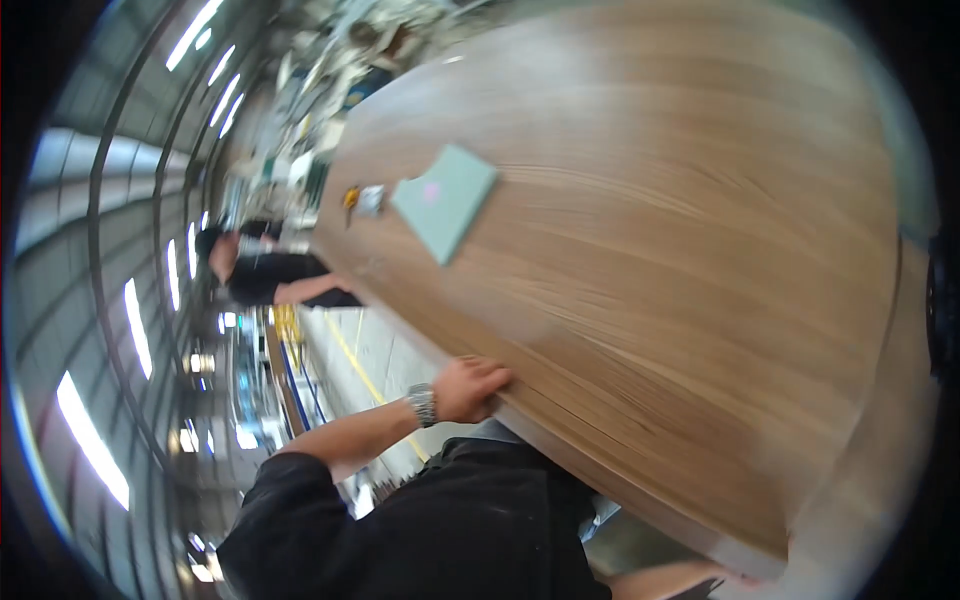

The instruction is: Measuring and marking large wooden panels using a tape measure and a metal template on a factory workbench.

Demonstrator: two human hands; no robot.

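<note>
A large wood-grain panel (660,260) fills the right half of the head view, tilted in the picture. My left hand (470,390), with a metal-band watch (421,405) at the wrist, is closed over the panel's near edge, its fingers on the top face. Toward the lower right, my right hand (742,578) is at the panel's near corner, its fingers mostly hidden and blurred. On the panel's surface lies a pale green notched board (447,205) with a pink mark. Beside it are a small silver item (371,200) and a yellow-and-black item (351,198), too blurred to name.
A co-worker in dark clothing (275,278) stands at the panel's left end, one arm reaching to its edge. Behind that person are a yellow floor line (350,355) and blue rails (303,385). Cluttered materials (310,90) lie beyond the panel's far side.
</note>
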